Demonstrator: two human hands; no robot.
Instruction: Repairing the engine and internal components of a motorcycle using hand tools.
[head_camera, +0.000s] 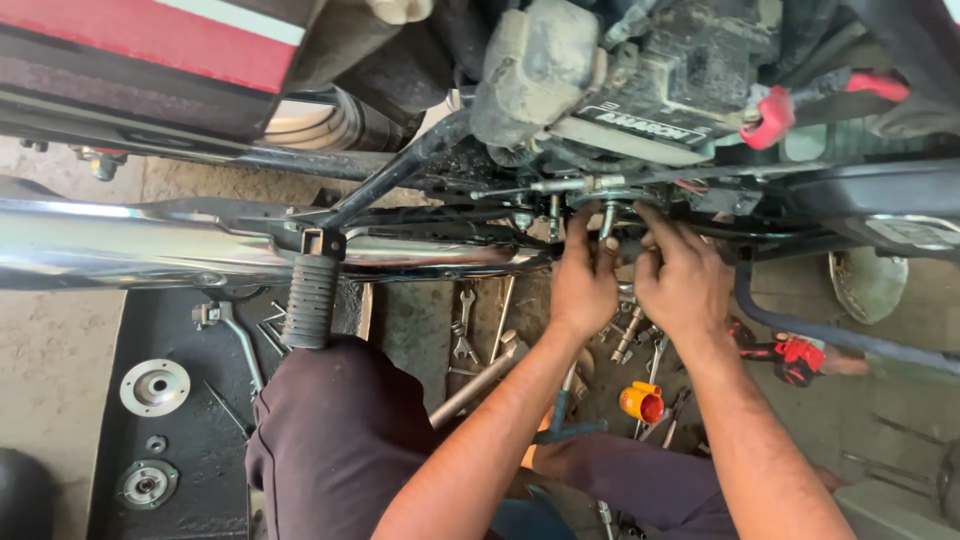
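I look down at the underside of a motorcycle. My left hand (583, 280) and my right hand (682, 275) are both raised to a small metal fitting (608, 222) under the dirty engine (600, 90). Fingers of both hands close around this part; what exactly they pinch is hidden by the fingers. A chrome exhaust pipe (130, 250) runs across the left, with a black rubber footpeg (308, 300) hanging over my knee (330, 430).
On the dirty floor below lie several wrenches (462, 330), a long metal bar (475, 385), an orange cap (642, 402) and a red-handled tool (795, 358). A black mat (180, 400) at left holds round metal discs (154, 387). A black hose (830, 335) runs right.
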